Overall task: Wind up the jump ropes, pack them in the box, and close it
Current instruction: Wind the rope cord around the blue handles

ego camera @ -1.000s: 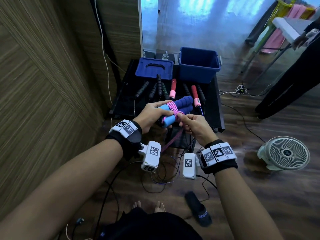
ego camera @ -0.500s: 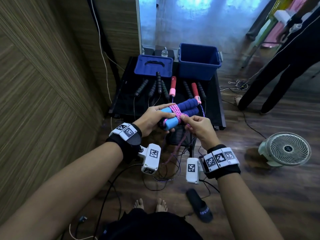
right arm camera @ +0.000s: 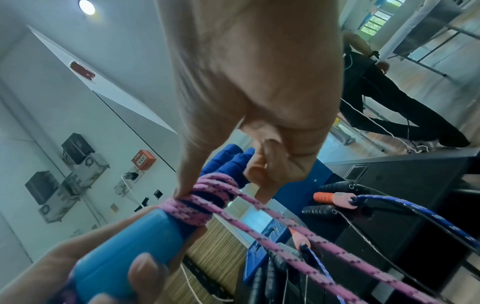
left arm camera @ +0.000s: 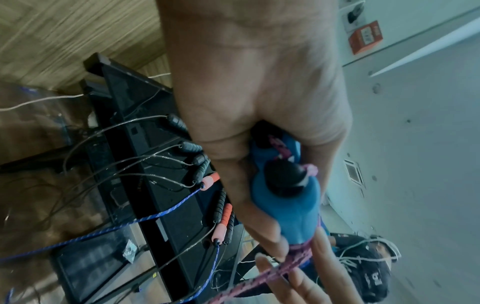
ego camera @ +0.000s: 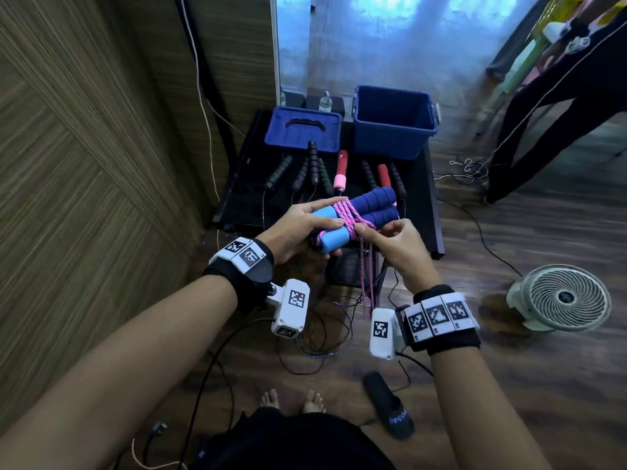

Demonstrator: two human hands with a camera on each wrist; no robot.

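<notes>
Two blue foam handles (ego camera: 373, 206) of one jump rope lie side by side above the black table's (ego camera: 244, 184) front edge. My left hand (ego camera: 334, 213) grips their light-blue ends (left arm camera: 285, 203). Pink braided rope (ego camera: 346, 215) is wound in several turns round the middle of the pair. My right hand (ego camera: 364, 232) pinches the rope at those turns (right arm camera: 210, 191), thumb pressed on them. Loose pink rope (ego camera: 365, 276) hangs from there to the floor. The open blue box (ego camera: 393, 127) stands at the table's back right, its lid (ego camera: 303, 130) lying to its left.
Several other rope handles, black and red-pink (ego camera: 341, 171), lie in a row on the table with cords trailing off the front. Cables are tangled on the floor below. A fan (ego camera: 563, 298) and a slipper (ego camera: 390, 405) are on the right. Another person (ego camera: 559, 83) stands at far right.
My right hand has come up from under the handles to the wraps, drawing the pink rope with it. The left hand keeps its grip. The other person has stepped nearer.
</notes>
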